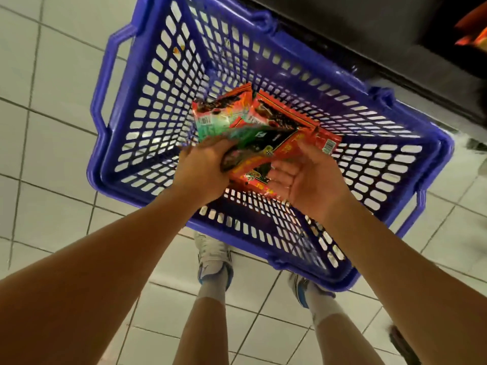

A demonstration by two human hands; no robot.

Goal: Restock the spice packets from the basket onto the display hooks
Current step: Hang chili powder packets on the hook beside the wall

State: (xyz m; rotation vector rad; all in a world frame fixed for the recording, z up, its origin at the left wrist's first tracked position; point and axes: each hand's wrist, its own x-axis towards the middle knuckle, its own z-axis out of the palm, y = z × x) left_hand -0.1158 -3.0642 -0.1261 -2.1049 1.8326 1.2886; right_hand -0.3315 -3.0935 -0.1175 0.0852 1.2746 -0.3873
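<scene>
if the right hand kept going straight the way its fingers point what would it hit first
The right hand already touches the red printed spice packets; pushing on, it would probably press them into the blue plastic lattice basket, though depth is unclear.

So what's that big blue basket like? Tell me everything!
The basket is blue-purple plastic with slotted walls and floor, a thick rim and handles folded down outside it. It sits upright on the white tiled floor beside a dark shelf base. Inside, both hands gather red spice packets.
</scene>
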